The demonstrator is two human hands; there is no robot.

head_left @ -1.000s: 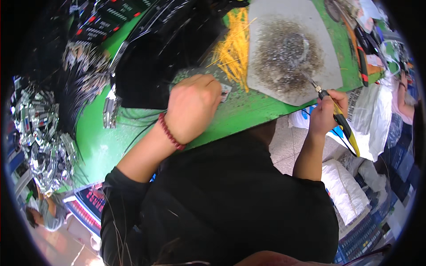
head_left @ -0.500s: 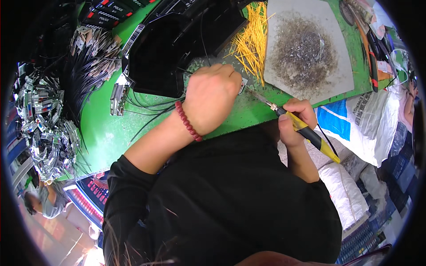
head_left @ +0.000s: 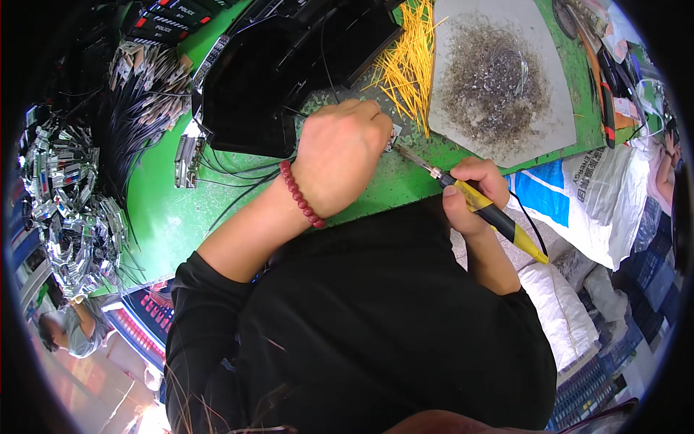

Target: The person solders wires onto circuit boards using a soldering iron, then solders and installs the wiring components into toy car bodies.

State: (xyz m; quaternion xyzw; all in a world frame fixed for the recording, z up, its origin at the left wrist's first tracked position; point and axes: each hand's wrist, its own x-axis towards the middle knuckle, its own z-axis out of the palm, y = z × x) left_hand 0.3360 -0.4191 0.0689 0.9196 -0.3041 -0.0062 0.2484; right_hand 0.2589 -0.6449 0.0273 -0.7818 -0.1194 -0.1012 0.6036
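Note:
My right hand [head_left: 473,194] grips a yellow and black soldering iron [head_left: 494,210], its metal tip pointing up and left. That tip meets or nearly meets the edge of a small pale plate [head_left: 394,136], which looks like a circuit board. Over the bench, my left hand [head_left: 343,155] is closed, knuckles up, right beside this plate. Its fingertips are hidden underneath, so what it pinches cannot be made out. Thin black wires [head_left: 242,173] run out from under my left hand toward a silvery strip assembly [head_left: 188,158].
Beyond my left hand lies a large black plastic housing [head_left: 249,94]. Yellow wires [head_left: 408,72] lie beside a grey board [head_left: 444,134] covered in dark residue. Bundled wired pieces [head_left: 144,94] and a heap of silvery parts [head_left: 65,210] occupy the green bench's [head_left: 155,231] left side.
My right hand has moved slightly left and up, bringing the soldering iron's tip closer to the small plate. My left hand has barely moved.

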